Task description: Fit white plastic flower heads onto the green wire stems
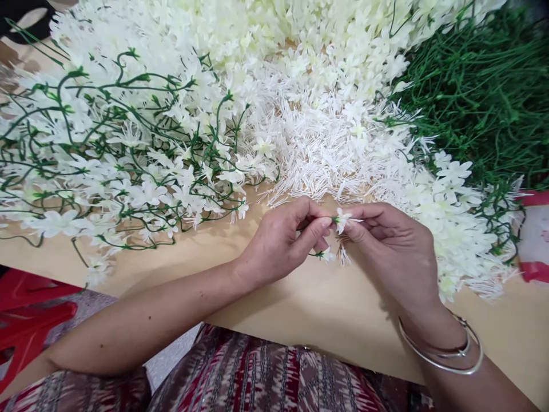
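Close in front of me, both hands meet over the table at a small white artificial flower (342, 221). My left hand (281, 237) pinches the green stem just behind the bloom, thumb against finger, and most of that stem is hidden by the fingers. From the other side, my right hand (397, 246) pinches the flower's front end, where a thin white stamen shows at the fingertips. Below the left fingers, another small white flower with a bit of green is partly visible. Loose white stamens (317, 149) lie heaped just beyond my hands.
White flowers on green stems (146, 149) spread over the left of the table (274, 309). Stemless white petals (454, 217) lie right and at the back. Bare green stems (480, 97) fill the far right, above a red-and-white package (534, 237). A red stool (34, 320) stands lower left.
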`<act>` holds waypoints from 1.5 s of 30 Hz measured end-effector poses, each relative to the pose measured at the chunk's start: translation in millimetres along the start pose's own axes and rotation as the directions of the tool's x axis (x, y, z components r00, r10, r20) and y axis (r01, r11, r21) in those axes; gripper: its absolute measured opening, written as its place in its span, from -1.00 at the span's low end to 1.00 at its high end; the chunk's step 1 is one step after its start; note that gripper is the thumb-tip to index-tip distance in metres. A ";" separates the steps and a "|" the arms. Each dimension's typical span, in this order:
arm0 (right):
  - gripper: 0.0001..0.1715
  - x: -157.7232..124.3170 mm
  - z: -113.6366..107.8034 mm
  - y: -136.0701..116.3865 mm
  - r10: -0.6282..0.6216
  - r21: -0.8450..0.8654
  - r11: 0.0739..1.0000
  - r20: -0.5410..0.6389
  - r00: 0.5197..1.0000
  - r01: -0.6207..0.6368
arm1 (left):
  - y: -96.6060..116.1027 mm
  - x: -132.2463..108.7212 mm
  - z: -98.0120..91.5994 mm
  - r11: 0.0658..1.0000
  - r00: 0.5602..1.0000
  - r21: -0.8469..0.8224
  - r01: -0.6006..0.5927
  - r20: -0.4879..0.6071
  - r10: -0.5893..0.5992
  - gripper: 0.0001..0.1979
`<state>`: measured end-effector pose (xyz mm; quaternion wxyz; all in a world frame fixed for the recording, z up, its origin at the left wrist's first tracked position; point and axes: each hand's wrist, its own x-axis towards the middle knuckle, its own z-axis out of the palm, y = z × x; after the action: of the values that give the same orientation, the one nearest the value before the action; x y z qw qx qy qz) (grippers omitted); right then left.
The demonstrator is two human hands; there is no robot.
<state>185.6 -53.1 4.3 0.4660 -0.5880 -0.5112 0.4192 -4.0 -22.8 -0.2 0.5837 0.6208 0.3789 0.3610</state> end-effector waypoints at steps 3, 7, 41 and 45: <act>-0.79 0.7 -3.3 1.3 -0.012 0.046 0.999 0.004 1.000 0.011 | 1.1 -1.5 0.0 0.999 1.000 -0.037 0.019 -0.013 -0.019 -0.71; -0.78 -0.7 -3.7 4.4 -0.016 0.028 0.999 0.005 1.000 0.016 | 0.1 -2.0 0.3 0.998 0.999 -0.060 0.033 -0.025 -0.035 -0.68; -0.73 -4.1 5.1 -2.3 -0.145 0.153 0.980 0.135 0.980 0.124 | -3.4 -0.4 0.4 1.000 0.999 -0.031 0.006 -0.033 -0.007 -0.70; -0.93 -1.5 2.2 1.4 -0.156 0.118 0.982 0.090 0.984 0.145 | -2.6 1.1 -1.3 0.996 1.000 -0.084 0.004 -0.026 -0.006 -0.62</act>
<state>183.6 -54.4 2.5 0.5025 -0.4994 -0.5525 0.4392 -4.8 -21.2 -2.8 0.6050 0.5900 0.3726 0.3835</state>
